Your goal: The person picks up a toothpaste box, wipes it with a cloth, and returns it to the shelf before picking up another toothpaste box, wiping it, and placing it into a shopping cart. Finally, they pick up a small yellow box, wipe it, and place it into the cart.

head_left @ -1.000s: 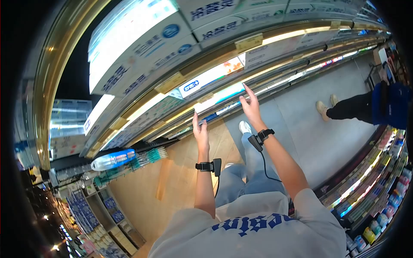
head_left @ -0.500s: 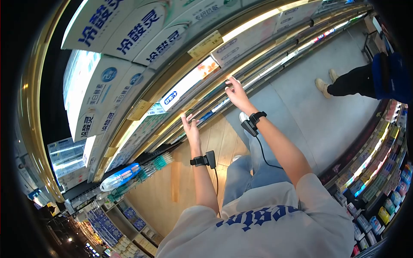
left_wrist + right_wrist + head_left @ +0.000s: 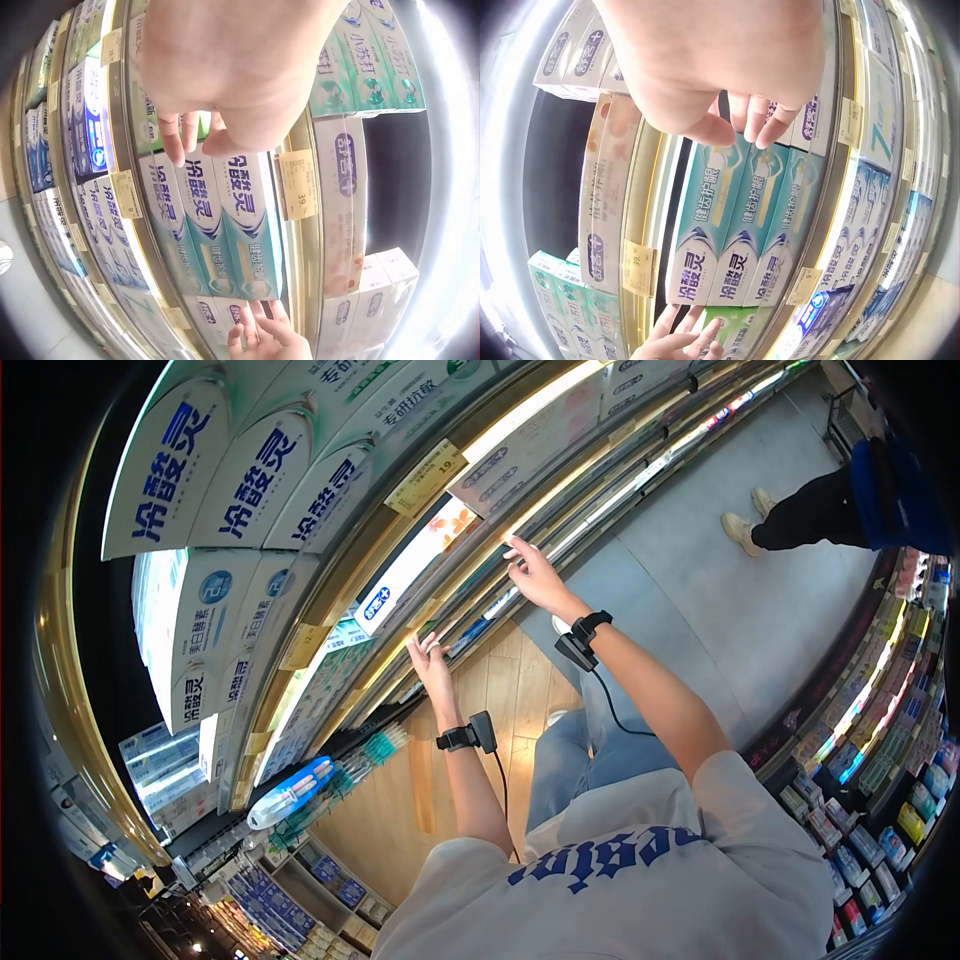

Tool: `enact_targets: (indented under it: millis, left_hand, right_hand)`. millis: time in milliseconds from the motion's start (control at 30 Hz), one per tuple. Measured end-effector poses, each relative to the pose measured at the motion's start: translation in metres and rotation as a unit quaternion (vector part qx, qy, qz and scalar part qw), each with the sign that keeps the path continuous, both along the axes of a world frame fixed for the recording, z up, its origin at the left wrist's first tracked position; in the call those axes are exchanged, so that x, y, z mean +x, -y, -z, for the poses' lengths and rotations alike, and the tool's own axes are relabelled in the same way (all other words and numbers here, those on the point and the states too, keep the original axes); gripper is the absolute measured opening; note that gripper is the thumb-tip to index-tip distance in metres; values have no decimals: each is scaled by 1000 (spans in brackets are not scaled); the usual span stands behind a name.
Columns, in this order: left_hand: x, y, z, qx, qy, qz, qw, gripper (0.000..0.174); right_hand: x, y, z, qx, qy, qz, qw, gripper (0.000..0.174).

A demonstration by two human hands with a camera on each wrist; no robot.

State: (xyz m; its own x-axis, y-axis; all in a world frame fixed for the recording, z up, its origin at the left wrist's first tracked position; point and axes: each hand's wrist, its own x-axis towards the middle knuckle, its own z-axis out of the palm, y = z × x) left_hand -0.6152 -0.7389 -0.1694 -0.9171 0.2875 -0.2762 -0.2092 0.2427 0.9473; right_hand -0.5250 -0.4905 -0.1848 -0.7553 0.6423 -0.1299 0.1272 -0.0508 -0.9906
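Observation:
In the left wrist view, a row of three white-and-teal toothpaste boxes [image 3: 206,225] lies on a shelf. My left hand [image 3: 232,75] is over one end, its fingertips hanging loosely at the boxes' edge. At the opposite end my right hand [image 3: 268,341] has its fingers spread and slightly bent. The right wrist view shows the same boxes [image 3: 742,217] between my right hand [image 3: 720,67] above and my left hand [image 3: 679,337] below. The head view has my left hand [image 3: 433,672] and right hand [image 3: 540,580] apart at the shelf; whether the fingertips touch the boxes, I cannot tell.
Large white boxes [image 3: 265,480] stand on the upper shelf, behind a gold edge with price tags [image 3: 427,477]. Packed toothbrushes [image 3: 290,792] hang at the left. A person in dark trousers [image 3: 810,525] stands on the right, near another stocked shelf [image 3: 880,730].
The head view has shifted, with the upper shelf's boxes now lower and larger. Both hands have moved left in it and lie closer together than a second ago.

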Motion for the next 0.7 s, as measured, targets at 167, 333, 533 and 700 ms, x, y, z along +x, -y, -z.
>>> enact_targets:
  millis: [167, 333, 533, 700]
  left_hand:
    - [-5, 2, -3, -5, 26, -1, 1000, 58]
    - [-1, -4, -12, -14, 16, -15, 1000, 52]
    - [-4, 2, -2, -14, -1, 0, 1000, 56]
    - [11, 9, -12, 45, 8, 7, 999, 62]
  right_hand:
    - [-2, 1, -2, 1, 4, 3, 1000, 46]
    - [-7, 3, 21, 13, -42, 25, 999, 42]
    - [-9, -1, 4, -4, -40, 2, 999, 41]
    - [23, -1, -2, -5, -80, 31, 996, 45]
